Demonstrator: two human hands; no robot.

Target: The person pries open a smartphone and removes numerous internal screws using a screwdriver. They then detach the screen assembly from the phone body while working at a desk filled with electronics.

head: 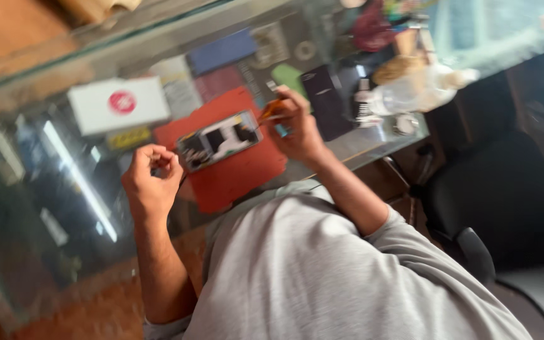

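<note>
Opened phone (220,140) lies on a red mat (234,173) on the glass table (51,182), between both hands. Right hand (297,129) fingers grip an orange tool (271,111) at its edge; left hand (151,182) fingers curl shut just beside it.

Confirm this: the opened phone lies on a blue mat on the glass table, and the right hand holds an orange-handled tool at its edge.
Not quite. The head view shows the opened phone on a red mat, not a blue one. The rest holds: the glass table, the right hand with the orange-handled tool.

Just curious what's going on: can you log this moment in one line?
right hand: holds orange-handled tool | left hand: curled beside opened phone | phone on red mat
</note>
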